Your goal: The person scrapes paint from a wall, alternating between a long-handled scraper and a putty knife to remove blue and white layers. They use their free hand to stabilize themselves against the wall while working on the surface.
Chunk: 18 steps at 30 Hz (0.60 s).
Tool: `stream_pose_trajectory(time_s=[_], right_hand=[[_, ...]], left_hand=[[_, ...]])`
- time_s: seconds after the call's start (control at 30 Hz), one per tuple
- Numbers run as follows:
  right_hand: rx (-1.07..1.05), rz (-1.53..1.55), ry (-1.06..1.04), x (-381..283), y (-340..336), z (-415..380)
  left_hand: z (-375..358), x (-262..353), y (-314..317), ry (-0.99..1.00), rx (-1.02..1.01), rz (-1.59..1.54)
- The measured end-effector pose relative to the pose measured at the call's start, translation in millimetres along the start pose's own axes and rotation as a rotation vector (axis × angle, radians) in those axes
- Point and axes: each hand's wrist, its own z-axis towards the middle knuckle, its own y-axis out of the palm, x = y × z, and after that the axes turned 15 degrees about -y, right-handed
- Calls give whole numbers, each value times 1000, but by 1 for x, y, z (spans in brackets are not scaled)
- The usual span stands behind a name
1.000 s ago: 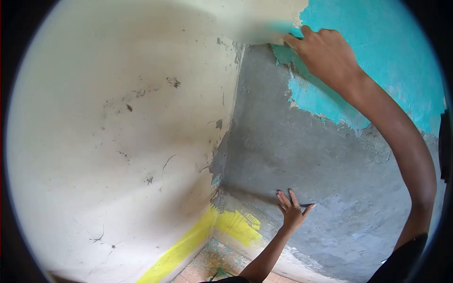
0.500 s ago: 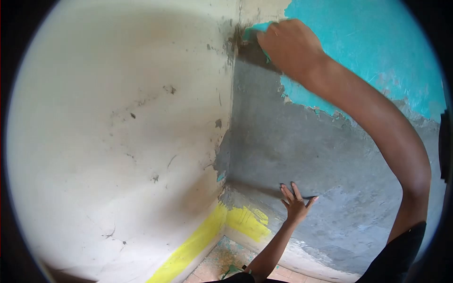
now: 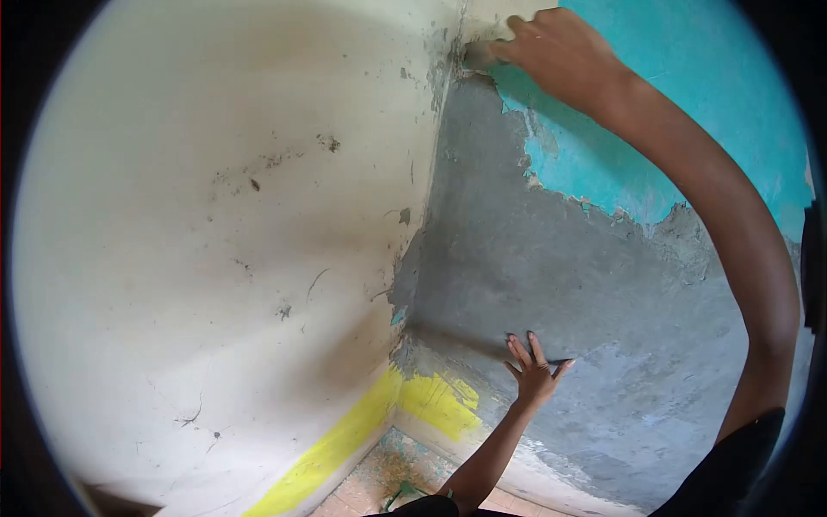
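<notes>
High in the corner, my right hand (image 3: 560, 52) is closed round a scraper (image 3: 481, 56). Only its grey blade shows, flat to the wall; the handle is hidden in my fist. Turquoise paint (image 3: 680, 77) with a ragged lower edge lies under and to the right of that hand. Lower down, my left hand (image 3: 534, 375) rests on the bare grey wall (image 3: 534, 258), fingers spread, holding nothing.
A whitish side wall (image 3: 215, 327) with dark marks and cracks meets the grey wall at the corner. Yellow paint bands (image 3: 336, 448) run along the bottom. Paint flakes litter the tiled floor (image 3: 396, 465).
My right hand has moved slightly up and right with the scraper. The turquoise strip beside the corner no longer shows there. My left hand keeps its place on the wall; the view has shifted a little.
</notes>
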Motion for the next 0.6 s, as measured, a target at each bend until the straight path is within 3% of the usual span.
stream_pose_trajectory(time_s=[0.17,0.5,0.6], right_hand=[[-133,-57,-7,-9,0,0],[-5,-50,-73,-3,5,-2],[-162,-21,-11,-1,-3,2]], left_hand=[[-5,-8,2,-8,-24,57],[1,-2,-1,-31,-40,106],[1,-3,2,-18,-16,78]])
